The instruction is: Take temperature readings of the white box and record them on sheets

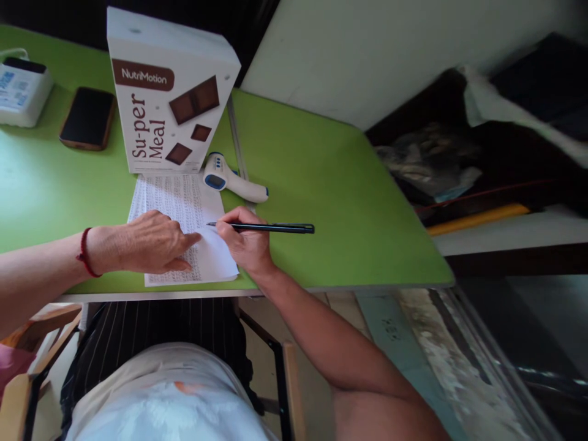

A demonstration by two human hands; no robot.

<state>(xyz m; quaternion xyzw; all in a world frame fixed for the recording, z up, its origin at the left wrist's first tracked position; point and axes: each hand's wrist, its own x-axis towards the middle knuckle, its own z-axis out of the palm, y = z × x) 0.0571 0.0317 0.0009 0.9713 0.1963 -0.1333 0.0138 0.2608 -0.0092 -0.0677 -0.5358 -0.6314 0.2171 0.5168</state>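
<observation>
My right hand [248, 241] is closed around a black pen [287, 228], whose tip points left over the paper. Rows of dense small writing cover much of the white sheet [215, 248], with a blank strip along its right side. Across the sheet lies my left hand [154, 244], its index finger stretched out toward the pen tip and nothing in its grasp. Part of the writing is hidden beneath that hand. Just beyond the right hand rests a white and blue infrared thermometer [234, 182].
A white NutriMotion box [160, 122] stands upright at the sheet's far edge. Left of it lie a dark phone [87, 118] and a white block-shaped device [22, 92] with a cable. The green table [321, 184] ends near my lap, and a wall [321, 55] rises behind it.
</observation>
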